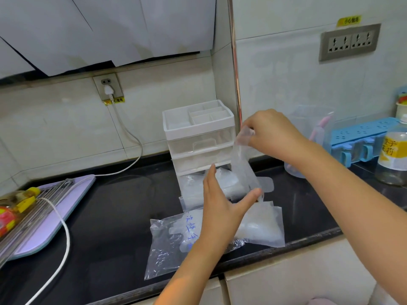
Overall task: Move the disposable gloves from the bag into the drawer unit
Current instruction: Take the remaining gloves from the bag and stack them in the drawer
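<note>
1. The drawer unit [198, 130] is smooth plastic, with a white matt frame and clear glossy drawers.
2. The glove [241, 168] is thin, cloudy plastic film, wrinkled.
3. The bag [164, 249] is clear, crinkled, shiny plastic film.
4. The countertop [121, 205] is black and glossy.
5. The pipe [236, 84] is shiny metal.

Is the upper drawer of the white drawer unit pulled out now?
No: the upper drawer sits closed in the drawer unit; only the bottom drawer is pulled out, with gloves inside.

A clear glove [242, 166] hangs from my right grip [272, 133] before the white drawer unit [198, 130], bottom drawer [191, 195] open; the bag [165, 247] lies flat nearby.
</note>
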### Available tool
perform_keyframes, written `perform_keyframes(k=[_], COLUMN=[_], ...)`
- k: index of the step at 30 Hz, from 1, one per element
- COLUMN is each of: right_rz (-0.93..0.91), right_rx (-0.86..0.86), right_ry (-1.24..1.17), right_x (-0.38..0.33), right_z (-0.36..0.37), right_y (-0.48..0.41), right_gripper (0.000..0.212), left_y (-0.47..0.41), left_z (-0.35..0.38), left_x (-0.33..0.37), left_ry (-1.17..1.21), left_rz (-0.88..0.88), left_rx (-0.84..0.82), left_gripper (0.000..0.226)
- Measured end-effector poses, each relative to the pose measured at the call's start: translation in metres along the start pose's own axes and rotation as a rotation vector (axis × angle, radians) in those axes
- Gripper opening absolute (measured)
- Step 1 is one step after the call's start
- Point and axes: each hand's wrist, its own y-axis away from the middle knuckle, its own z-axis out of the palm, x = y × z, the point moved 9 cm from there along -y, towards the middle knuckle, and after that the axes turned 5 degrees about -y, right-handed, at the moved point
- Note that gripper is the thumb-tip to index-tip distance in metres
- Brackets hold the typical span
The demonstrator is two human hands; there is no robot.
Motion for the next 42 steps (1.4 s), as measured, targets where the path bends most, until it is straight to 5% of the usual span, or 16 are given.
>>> perform_keyframes(k=[6, 12, 18, 21, 24, 27, 30, 33, 42], right_rz=[0.001, 0.024, 0.07, 0.139, 0.265, 0.134, 0.008, -0.043, -0.045], right_rx=[-0.258, -0.504, -0.55, -0.461, -0.236, 0.045, 0.104, 0.065, -0.338], right_ry=[0.176, 0.171, 0.172, 0.065, -0.364, -0.539, -0.728, -0.696, -0.161], right_x=[-0.031, -0.028, 0.007, 0.018, 0.03, 0.034, 0.041, 0.058, 0.074], right_z=[0.013, 0.026, 0.043, 0.06, 0.064, 0.045, 0.042, 0.058, 0.156], right_y=[-0.009, -0.021, -0.051, -0.071, -0.087, -0.084, -0.06, -0.039, -0.032], right_gripper=[0.025, 0.015, 0.011, 0.018, 0.025, 0.039, 0.033, 0.025, 0.023], left_y=[-0.02, -0.044, -0.077, -0.103, -0.126, -0.128, -0.106, -0.092, -0.121], left_z=[-0.001, -0.02, -0.06, -0.079, -0.101, -0.12, -0.119, -0.094, -0.017], left_x=[0.016, -0.002, -0.035, -0.035, -0.021, 0.0, 0.021, 0.008, -0.083], left_ry=[-0.015, -0.165, -0.316, -0.353, -0.382, -0.394, -0.506, -0.591, -0.742], left_rz=[-0.053, -0.019, -0.03, 0.012, 0.079, 0.196, 0.439, 0.542, 0.059], left_rx=[0.052, 0.122, 0.113, 0.144, 0.209, 0.289, 0.324, 0.179, -0.436], left_gripper=[0.098, 0.018, 0.01, 0.01, 0.009, 0.007, 0.007, 0.012, 0.014])
